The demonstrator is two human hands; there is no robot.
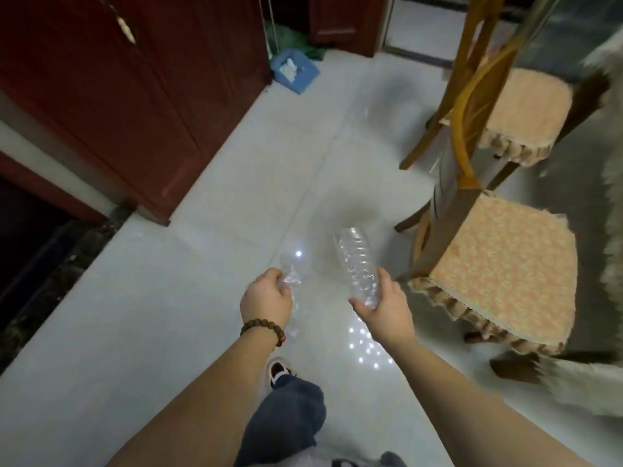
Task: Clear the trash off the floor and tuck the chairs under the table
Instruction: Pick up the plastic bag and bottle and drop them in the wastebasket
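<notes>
My left hand (pixel 267 299) grips a crumpled clear plastic bottle (pixel 292 284) that hangs down past my wrist. A second clear ribbed plastic bottle (pixel 355 261) is in my right hand (pixel 384 306), held by its lower end and pointing up and away from me. Both hands are over the white tiled floor (pixel 202 264). To the right stand two wooden chairs with orange patterned seat cushions, the near chair (pixel 505 271) and the far chair (pixel 526 109), both pulled out from the table.
A dark red wooden cabinet (pixel 118 96) lines the left side. A blue dustpan (pixel 295 70) holding white scraps sits on the floor beside it, at the back. A pale fringed tablecloth edge (pixel 606 230) hangs at the far right. My shoe (pixel 278 370) and trouser leg are below.
</notes>
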